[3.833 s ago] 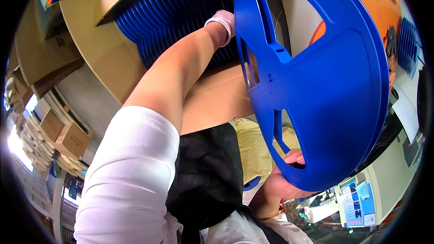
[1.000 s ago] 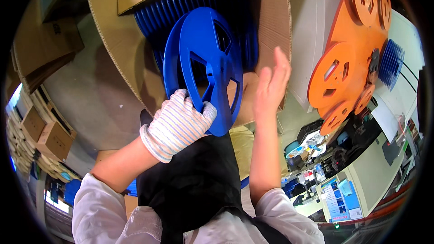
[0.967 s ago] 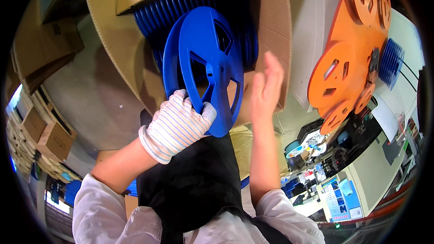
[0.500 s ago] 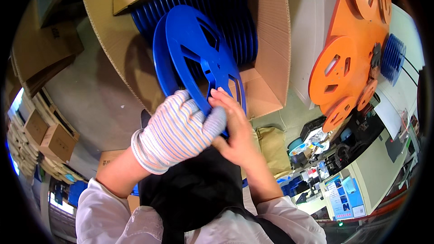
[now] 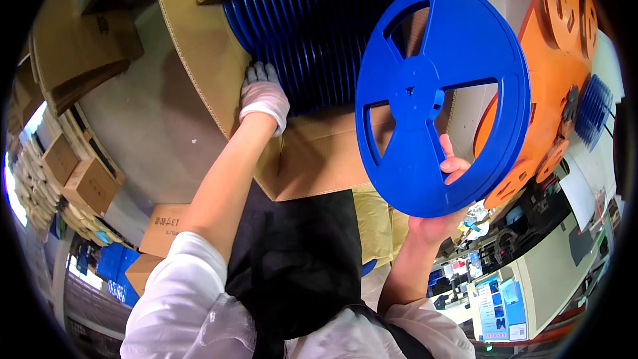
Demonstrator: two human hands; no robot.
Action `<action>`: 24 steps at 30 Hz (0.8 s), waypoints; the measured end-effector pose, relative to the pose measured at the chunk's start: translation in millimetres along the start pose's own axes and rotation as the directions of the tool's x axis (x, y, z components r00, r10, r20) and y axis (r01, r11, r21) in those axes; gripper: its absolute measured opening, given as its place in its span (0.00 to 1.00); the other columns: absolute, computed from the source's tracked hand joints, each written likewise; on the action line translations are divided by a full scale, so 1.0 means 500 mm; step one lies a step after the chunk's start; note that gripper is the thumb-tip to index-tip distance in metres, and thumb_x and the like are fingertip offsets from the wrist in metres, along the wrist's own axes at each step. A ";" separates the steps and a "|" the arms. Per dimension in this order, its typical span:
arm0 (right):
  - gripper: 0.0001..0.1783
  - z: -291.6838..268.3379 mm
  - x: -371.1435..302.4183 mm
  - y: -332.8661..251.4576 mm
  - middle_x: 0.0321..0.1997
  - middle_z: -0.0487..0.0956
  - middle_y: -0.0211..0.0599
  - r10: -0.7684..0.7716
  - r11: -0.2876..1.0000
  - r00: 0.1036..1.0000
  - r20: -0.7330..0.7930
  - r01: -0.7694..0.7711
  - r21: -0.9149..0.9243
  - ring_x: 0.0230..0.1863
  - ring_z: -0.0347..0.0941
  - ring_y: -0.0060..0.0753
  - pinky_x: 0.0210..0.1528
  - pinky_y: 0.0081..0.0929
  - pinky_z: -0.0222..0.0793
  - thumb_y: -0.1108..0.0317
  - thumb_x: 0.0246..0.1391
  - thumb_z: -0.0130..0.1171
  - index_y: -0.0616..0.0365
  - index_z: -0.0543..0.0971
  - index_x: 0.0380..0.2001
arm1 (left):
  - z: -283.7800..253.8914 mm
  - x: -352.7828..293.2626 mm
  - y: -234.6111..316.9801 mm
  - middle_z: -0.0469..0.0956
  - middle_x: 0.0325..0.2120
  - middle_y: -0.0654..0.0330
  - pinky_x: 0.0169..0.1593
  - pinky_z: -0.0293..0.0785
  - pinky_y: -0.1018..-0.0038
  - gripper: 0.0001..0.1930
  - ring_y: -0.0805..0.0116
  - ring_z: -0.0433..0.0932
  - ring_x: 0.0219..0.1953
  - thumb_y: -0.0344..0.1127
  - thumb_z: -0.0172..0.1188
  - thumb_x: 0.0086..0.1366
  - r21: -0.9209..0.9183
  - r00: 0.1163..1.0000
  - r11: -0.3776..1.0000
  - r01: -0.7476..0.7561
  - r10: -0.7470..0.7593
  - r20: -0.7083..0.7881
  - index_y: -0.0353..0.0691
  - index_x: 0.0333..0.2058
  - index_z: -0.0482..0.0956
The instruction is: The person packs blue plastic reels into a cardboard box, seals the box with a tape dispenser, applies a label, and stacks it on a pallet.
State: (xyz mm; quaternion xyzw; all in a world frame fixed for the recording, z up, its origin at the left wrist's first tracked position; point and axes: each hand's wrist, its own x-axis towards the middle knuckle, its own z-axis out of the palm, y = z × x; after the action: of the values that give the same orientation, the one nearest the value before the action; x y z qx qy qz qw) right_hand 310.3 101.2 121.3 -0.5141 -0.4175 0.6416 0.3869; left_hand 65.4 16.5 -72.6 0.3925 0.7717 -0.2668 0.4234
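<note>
While the right hand (image 5: 438, 223) grips a blue reel (image 5: 415, 105), the uncurled left hand (image 5: 264, 94) seemingly touches boxed reels (image 5: 319, 53)

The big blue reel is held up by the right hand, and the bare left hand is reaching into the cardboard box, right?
Not quite: the left hand wears a glove, as the head view shows. The right hand does hold up the big blue reel, and the left does reach into the cardboard box.
</note>
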 end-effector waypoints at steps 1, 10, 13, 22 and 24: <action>0.19 0.003 -0.003 0.005 0.43 0.72 0.36 0.012 1.000 1.000 -0.004 -0.012 0.011 0.68 0.61 0.56 0.64 0.60 0.65 0.50 0.67 0.47 0.54 0.66 0.31 | 0.009 0.012 0.000 0.46 0.71 0.48 0.72 0.44 0.60 0.36 0.53 0.47 0.73 0.35 0.49 0.64 0.052 0.998 0.997 0.050 -0.048 -0.046 0.34 0.69 0.47; 0.25 0.029 -0.030 0.046 0.42 0.75 0.39 0.040 0.989 0.999 0.025 -0.043 0.143 0.65 0.64 0.57 0.63 0.53 0.66 0.44 0.61 0.54 0.58 0.73 0.41 | 0.004 0.062 -0.007 0.55 0.68 0.47 0.68 0.57 0.62 0.34 0.50 0.56 0.69 0.32 0.48 0.64 -0.008 1.000 1.000 -0.001 0.002 0.029 0.36 0.68 0.51; 0.30 0.022 -0.035 0.049 0.43 0.76 0.39 0.034 0.990 0.997 0.071 -0.043 0.133 0.65 0.63 0.56 0.60 0.48 0.68 0.42 0.59 0.56 0.59 0.75 0.48 | -0.024 0.084 -0.012 0.64 0.63 0.46 0.64 0.65 0.61 0.31 0.47 0.64 0.64 0.30 0.47 0.64 -0.370 0.987 0.916 0.157 -0.130 0.096 0.38 0.66 0.55; 0.30 0.025 -0.060 0.064 0.45 0.77 0.38 0.083 0.985 0.996 0.038 -0.087 0.147 0.66 0.63 0.55 0.59 0.43 0.68 0.42 0.60 0.55 0.58 0.75 0.50 | 0.070 0.097 -0.002 0.76 0.51 0.43 0.58 0.72 0.60 0.27 0.46 0.74 0.55 0.31 0.44 0.68 -0.559 0.952 0.787 0.262 -0.306 0.014 0.42 0.65 0.57; 0.30 0.029 -0.062 0.067 0.45 0.77 0.38 0.073 0.985 0.996 0.043 -0.079 0.152 0.66 0.63 0.55 0.59 0.43 0.68 0.42 0.60 0.55 0.58 0.75 0.50 | 0.081 0.096 -0.001 0.75 0.52 0.43 0.58 0.71 0.61 0.27 0.47 0.74 0.55 0.31 0.44 0.69 -0.562 0.952 0.782 0.271 -0.305 0.035 0.42 0.66 0.56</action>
State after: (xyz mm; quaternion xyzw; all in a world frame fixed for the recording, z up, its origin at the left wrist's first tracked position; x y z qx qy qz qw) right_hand 299.2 58.7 102.1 -0.4862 -0.3541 0.6955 0.3930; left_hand 66.9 4.3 -134.3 0.1361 0.8784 -0.0788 0.4513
